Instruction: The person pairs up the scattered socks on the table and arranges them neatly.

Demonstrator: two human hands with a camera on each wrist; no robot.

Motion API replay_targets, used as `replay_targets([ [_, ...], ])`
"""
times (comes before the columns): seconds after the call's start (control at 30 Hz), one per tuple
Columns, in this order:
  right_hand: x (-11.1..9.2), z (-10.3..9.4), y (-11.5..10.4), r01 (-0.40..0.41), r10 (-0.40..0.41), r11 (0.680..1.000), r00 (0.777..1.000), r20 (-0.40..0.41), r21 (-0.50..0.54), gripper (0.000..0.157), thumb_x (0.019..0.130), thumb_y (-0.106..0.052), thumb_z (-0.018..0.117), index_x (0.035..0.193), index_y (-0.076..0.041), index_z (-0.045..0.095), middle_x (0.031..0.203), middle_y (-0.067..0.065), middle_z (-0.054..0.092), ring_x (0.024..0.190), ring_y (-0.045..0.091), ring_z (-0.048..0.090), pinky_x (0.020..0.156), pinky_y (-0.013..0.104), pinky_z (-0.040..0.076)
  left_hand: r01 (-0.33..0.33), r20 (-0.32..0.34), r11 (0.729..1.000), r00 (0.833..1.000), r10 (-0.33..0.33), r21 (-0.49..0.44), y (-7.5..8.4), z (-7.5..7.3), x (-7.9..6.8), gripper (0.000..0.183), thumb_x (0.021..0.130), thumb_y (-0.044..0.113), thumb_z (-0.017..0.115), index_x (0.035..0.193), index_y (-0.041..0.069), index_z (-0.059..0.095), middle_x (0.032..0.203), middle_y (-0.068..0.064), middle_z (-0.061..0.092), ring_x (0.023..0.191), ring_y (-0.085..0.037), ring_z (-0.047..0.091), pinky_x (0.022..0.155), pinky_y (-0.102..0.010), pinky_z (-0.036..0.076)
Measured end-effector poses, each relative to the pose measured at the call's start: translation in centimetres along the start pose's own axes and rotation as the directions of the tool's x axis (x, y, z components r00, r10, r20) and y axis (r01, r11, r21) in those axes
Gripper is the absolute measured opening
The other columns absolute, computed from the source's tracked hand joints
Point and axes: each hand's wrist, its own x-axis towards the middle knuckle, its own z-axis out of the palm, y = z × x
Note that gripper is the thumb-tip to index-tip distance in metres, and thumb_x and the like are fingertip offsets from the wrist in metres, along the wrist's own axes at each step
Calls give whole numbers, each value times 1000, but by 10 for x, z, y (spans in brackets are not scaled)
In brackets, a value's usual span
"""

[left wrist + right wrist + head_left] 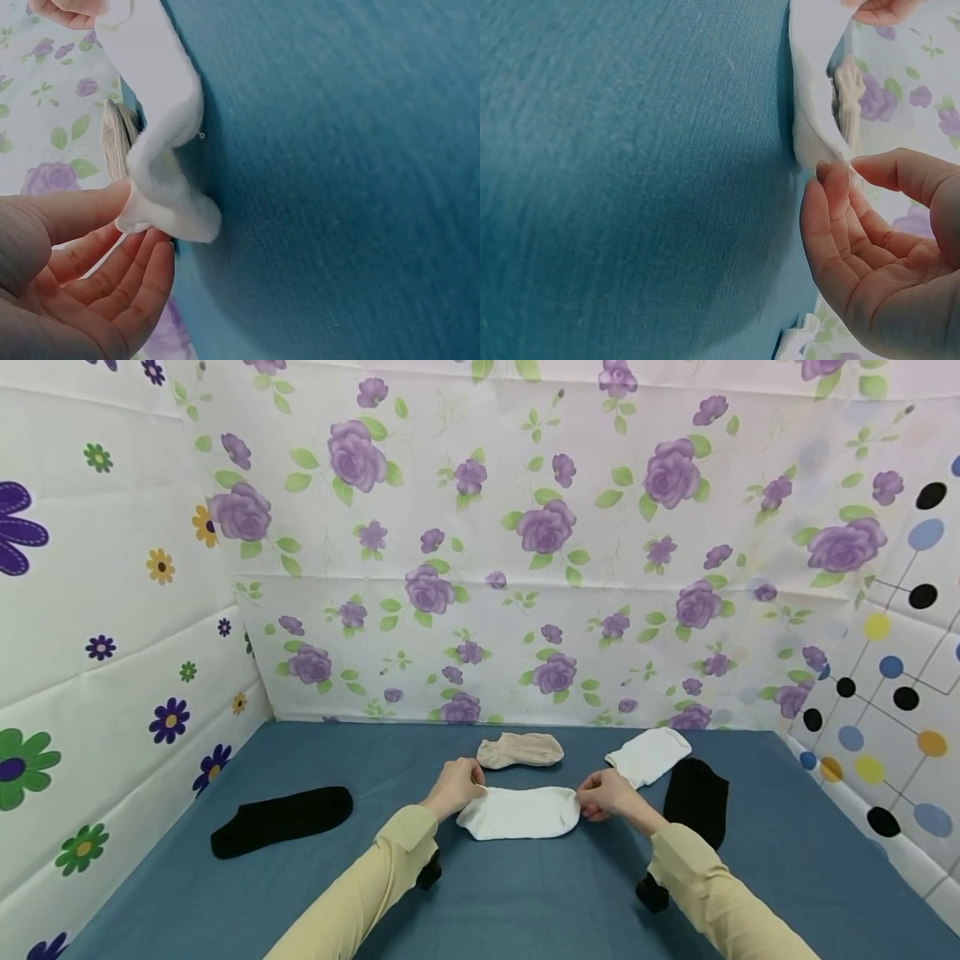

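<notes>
A white ankle sock (519,814) is stretched sideways between both hands at the middle of the table. My left hand (456,787) pinches its left end near the top corner. In the left wrist view, the thumb and fingers of that hand (97,277) grip a folded edge of the sock (161,90). My right hand (609,795) pinches the other end. In the right wrist view, the right hand's (885,247) thumb and fingertips hold the sock's edge (814,112). Whether the sock's lower side touches the cloth is unclear.
Behind the held sock lies a beige sock (521,750). At right are another white sock (651,755) and a black sock (697,802), close together. A second black sock (281,820) lies at left. Blue cloth (517,902) covers the table, with patterned sheets (480,635) around it.
</notes>
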Motion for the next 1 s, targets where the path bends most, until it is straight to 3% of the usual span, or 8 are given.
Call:
replay_targets([
  [0.37,-1,-7,2,-3,3,1000,1000,-14,3,6,80,-1,62,82,5,62,65,8,60,54,14,58,53,30,51,-20,-50,999,999,22,41,-1,-2,-2,11,78,2,69,73,3,59,74,-4,48,67,-19,47,57,-32,42],
  [1.0,1,-50,26,52,-58,998,986,-157,-42,15,83,-1,53,87,12,59,67,12,61,58,21,60,56,34,51,-50,-38,999,998,50,19,5,0,-3,8,81,2,65,75,4,60,74,-4,49,68,-18,48,58,-32,42],
])
